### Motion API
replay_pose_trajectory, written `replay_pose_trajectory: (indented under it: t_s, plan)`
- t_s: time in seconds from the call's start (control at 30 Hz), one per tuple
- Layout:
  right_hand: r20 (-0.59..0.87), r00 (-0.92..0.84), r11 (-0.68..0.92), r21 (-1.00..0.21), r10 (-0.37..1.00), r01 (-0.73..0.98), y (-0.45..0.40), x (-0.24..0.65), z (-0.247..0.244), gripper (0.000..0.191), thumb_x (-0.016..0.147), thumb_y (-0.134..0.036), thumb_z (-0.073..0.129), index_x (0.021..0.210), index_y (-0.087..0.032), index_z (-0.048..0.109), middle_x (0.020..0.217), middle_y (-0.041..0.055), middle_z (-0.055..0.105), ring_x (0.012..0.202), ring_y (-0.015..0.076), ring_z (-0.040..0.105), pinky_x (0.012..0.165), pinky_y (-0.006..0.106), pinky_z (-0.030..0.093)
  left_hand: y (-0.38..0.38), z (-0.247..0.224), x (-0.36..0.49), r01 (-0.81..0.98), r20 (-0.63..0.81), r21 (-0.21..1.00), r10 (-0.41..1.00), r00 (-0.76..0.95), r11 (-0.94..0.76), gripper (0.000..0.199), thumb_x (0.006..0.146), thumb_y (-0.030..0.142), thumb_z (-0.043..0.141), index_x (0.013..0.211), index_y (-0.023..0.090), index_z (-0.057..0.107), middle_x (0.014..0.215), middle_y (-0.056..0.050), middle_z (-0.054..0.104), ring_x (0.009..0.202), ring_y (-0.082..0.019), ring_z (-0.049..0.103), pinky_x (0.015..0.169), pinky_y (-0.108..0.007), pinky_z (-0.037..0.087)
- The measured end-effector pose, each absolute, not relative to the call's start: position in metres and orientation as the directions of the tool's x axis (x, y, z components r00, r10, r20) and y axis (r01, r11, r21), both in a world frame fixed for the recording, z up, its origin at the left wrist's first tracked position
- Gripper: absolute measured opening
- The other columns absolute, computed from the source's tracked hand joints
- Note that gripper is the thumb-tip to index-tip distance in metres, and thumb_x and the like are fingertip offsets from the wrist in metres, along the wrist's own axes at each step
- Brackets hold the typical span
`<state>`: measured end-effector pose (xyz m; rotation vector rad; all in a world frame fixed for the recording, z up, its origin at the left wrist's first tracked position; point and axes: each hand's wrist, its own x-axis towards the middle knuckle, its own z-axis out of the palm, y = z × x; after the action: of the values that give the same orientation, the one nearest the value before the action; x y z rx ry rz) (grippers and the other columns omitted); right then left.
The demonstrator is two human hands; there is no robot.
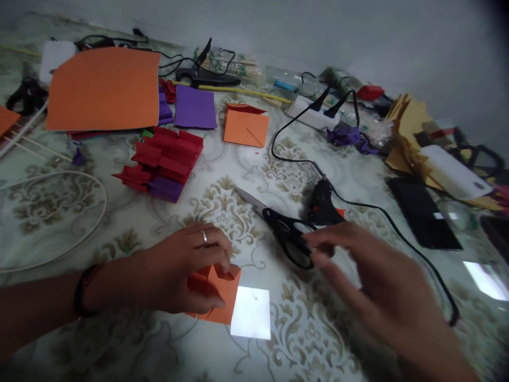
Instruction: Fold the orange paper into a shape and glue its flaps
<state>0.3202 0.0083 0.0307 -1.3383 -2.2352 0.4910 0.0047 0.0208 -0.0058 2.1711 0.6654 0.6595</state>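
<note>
My left hand (183, 270) rests on the table with its fingers curled over a folded orange paper piece (225, 292), holding it between thumb and fingers. Part of the paper is hidden under the palm. To the right, my right hand (369, 281) is blurred, its thumb and forefinger close together at the handles of black-handled scissors (292, 236). Whether those fingers grip a handle I cannot tell. The scissors lie on the table, blades toward the upper left. Just behind them is a black glue gun (323, 204) with its cord.
Red and purple folded papers (167, 162) sit joined at left centre. Behind lie a large orange sheet (107, 90), a purple square (194, 106) and an orange folded piece (246, 127). A power strip (314, 112) stands at the back; a phone (423, 212) lies right.
</note>
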Motion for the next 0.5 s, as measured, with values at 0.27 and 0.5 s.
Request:
replay_pose_trajectory:
  t_s: [0.27,0.5]
  plan:
    - [0.104,-0.732,0.613,-0.632,0.674,0.475,-0.009,0.281,0.005,0.033,0.106,-0.014,0.053,0.136,-0.021,0.065,0.090,0.0036,0.067,0.078,0.0192,0.066,0.066,0.029,0.053,0.024,-0.005,0.002,0.247,0.212,0.756,0.583,0.784,-0.606,0.039,0.082,0.041,0.090,0.103,0.022,0.064,0.107,-0.005,0.072,0.100,-0.022,0.066,0.096,-0.039,0.049]
    - [0.091,-0.798,0.683,-0.580,0.596,0.444,-0.009,0.278,0.003,0.034,0.107,-0.017,0.051,0.137,-0.020,0.066,0.087,0.0031,0.066,0.077,0.0207,0.062,0.065,0.032,0.048,0.024,-0.006,0.006,0.294,0.190,0.689,0.556,0.809,-0.663,0.036,0.075,0.030,0.092,0.092,0.020,0.062,0.103,-0.003,0.071,0.095,-0.021,0.064,0.097,-0.038,0.048]
